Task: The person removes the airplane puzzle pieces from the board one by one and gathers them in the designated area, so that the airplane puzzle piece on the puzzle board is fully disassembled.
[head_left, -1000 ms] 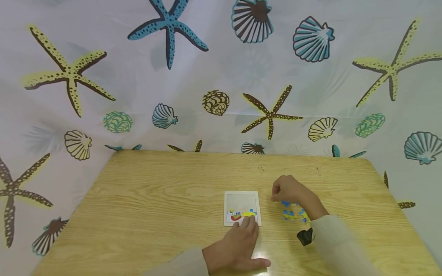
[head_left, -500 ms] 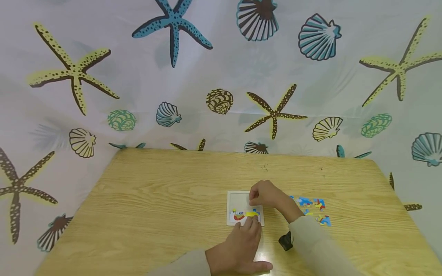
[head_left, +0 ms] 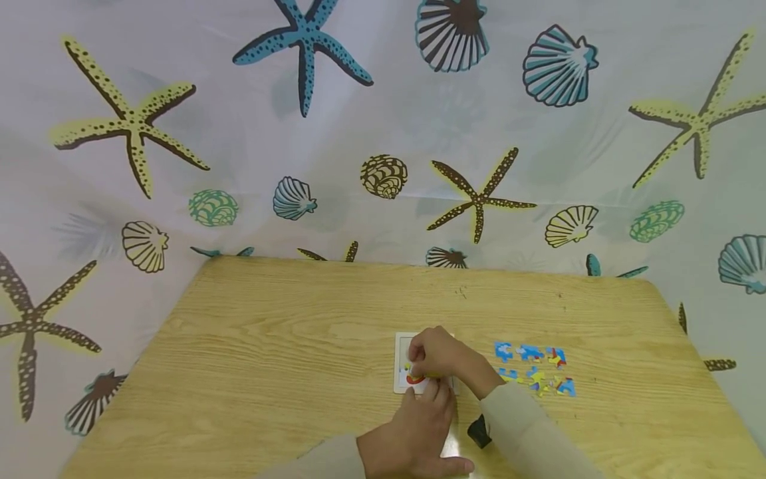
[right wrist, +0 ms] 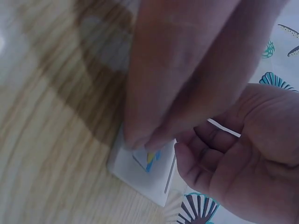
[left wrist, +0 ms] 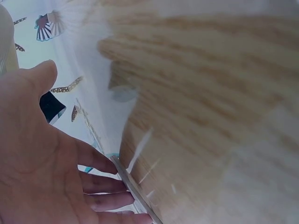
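Note:
A small white puzzle tray (head_left: pixel 402 346) lies on the wooden table (head_left: pixel 287 346), with a few coloured pieces (head_left: pixel 413 378) set in along its near edge. My right hand (head_left: pixel 433 352) is curled over the tray and pinches a blue and yellow puzzle piece (right wrist: pixel 150 157) down onto the tray (right wrist: pixel 135 170). My left hand (head_left: pixel 419 426) lies flat just in front, its straight fingers (left wrist: pixel 100 179) resting against the tray's near edge (left wrist: pixel 133 191). Most of the tray's inside is hidden under my right hand.
Several loose blue, yellow and red puzzle pieces (head_left: pixel 532 369) lie on the table to the right of the tray. A curtain printed with starfish and shells (head_left: pixel 383 133) hangs behind and beside the table. A black wrist camera (head_left: pixel 479 431) sits under my right sleeve.
My right hand moved left from the loose pieces to over the tray, carrying a piece and lowering it onto the tray. My left hand stayed at the tray's near edge.

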Demonstrator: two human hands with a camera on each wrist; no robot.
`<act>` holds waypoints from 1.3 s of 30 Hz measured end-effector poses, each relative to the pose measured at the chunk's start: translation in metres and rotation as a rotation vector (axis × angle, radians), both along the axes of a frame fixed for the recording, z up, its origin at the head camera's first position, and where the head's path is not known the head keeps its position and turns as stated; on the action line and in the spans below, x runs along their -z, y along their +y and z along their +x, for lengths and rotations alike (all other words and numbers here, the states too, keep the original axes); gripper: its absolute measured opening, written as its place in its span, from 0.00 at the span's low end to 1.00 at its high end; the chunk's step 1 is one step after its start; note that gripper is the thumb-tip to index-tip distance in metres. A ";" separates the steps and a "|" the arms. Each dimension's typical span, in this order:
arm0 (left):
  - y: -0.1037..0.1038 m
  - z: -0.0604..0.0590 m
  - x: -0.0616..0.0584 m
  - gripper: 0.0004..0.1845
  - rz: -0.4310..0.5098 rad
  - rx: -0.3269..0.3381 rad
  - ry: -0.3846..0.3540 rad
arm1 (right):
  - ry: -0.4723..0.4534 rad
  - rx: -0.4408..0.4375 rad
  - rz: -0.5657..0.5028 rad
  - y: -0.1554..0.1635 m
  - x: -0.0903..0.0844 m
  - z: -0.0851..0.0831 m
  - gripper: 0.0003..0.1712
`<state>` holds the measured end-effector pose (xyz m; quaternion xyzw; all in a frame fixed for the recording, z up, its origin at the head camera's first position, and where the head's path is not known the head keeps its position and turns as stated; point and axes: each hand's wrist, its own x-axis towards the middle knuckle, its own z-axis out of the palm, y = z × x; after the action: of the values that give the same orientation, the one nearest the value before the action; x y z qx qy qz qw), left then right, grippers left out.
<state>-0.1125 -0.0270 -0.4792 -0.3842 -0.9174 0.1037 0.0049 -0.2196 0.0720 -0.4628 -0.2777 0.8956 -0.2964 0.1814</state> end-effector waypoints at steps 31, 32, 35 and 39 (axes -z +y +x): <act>0.004 -0.002 -0.007 0.59 -0.143 0.059 -0.019 | -0.011 -0.014 0.039 -0.009 -0.005 0.006 0.07; 0.003 -0.002 -0.007 0.58 -0.141 0.055 -0.029 | -0.002 -0.017 0.035 -0.008 -0.006 0.006 0.07; 0.003 -0.002 -0.007 0.59 -0.125 0.042 -0.049 | 0.037 -0.028 0.019 -0.007 -0.006 0.006 0.06; 0.002 -0.002 -0.006 0.59 -0.102 0.039 -0.040 | 0.048 -0.035 -0.009 -0.005 -0.008 0.006 0.05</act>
<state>-0.1145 -0.0248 -0.4733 -0.4037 -0.9032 0.1426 -0.0309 -0.2140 0.0667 -0.4552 -0.3012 0.8934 -0.2903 0.1639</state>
